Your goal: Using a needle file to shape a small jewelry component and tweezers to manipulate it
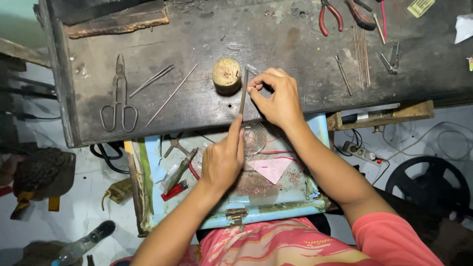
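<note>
At centre frame, over the front edge of a dark, scarred wooden workbench, both hands meet on a thin brown metal file that stands nearly upright beside a stubby round wooden peg. Right hand: fingers curled, thumb and forefinger pinched near the file's upper end, apparently on some tiny item that is too small to identify. Left hand: loosely closed, forefinger stretched up along the file's lower end, steadying it. Progress, as a judgement only: filing or shaping looks to be mid-course; no finished piece can be made out, so how much is left cannot be told. Bench items: grey metal shears at left; thin steel rods and tweezers lying loose just right of them; red-handled pliers at upper centre-right; a bundle of fine wires and small metal tools at upper right. Below the bench edge: an open, worn light-blue drawer tray holding a clear glass dish, a pink folded paper, a red wire, reddish metal scraps and small hand tools. Room: pale tiled floor, a white power strip with trailing cords at right, a clear plastic bottle at lower left.
</note>
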